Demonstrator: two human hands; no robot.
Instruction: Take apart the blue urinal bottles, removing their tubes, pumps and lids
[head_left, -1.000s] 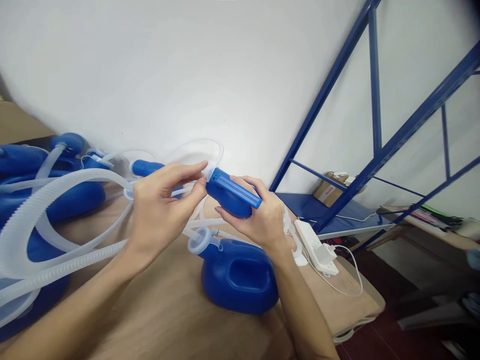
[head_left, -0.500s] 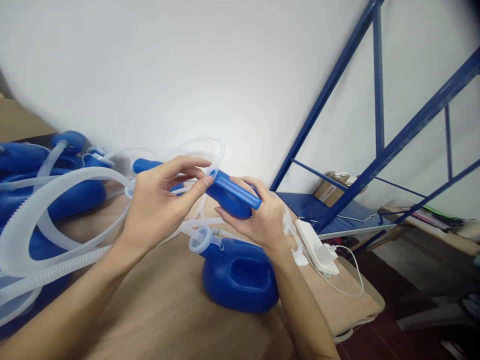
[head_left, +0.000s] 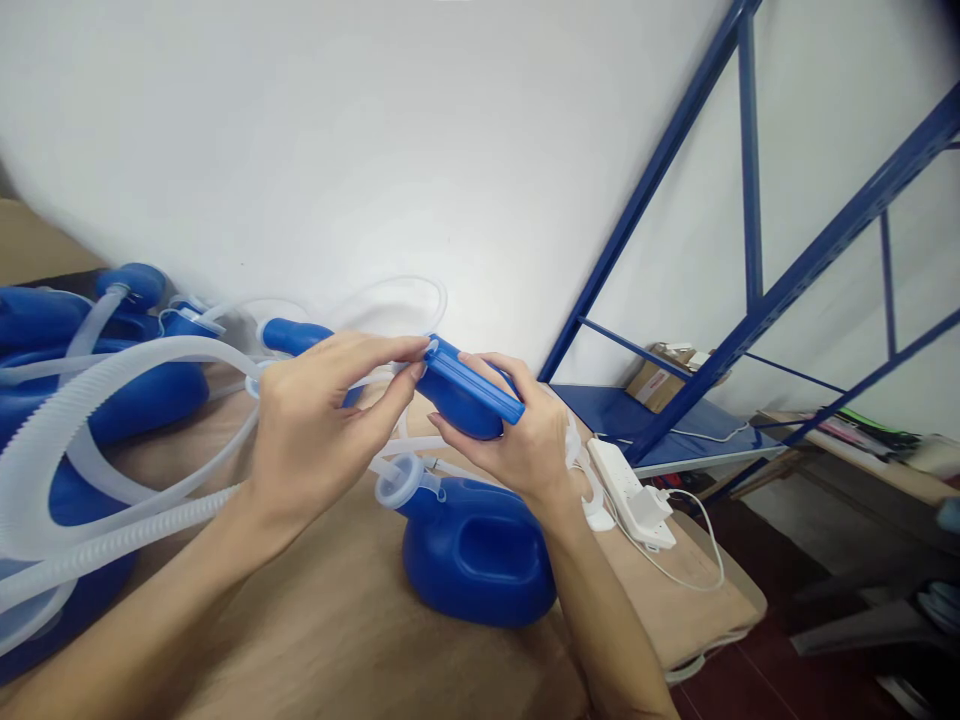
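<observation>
My right hand is wrapped round a blue plastic piece with a long ridged bar along its upper side. At the bar's left end, my left hand pinches the end of a thin clear tube between thumb and forefinger. The tube loops up behind the fingers, and its tip is mostly hidden by them. Just below both hands, a blue urine bottle with a clear collar at its mouth lies on the covered table. My right forearm passes over its right side.
On the left lie several blue bottles with a thick ribbed clear hose curving over them. A white power strip with a plugged-in charger sits at the right. Beyond stands a blue metal rack holding a cardboard box.
My left fingers have drawn in closer to the end of the ridged bar, now pinching right at it. My right hand keeps its hold. The view has shifted slightly.
</observation>
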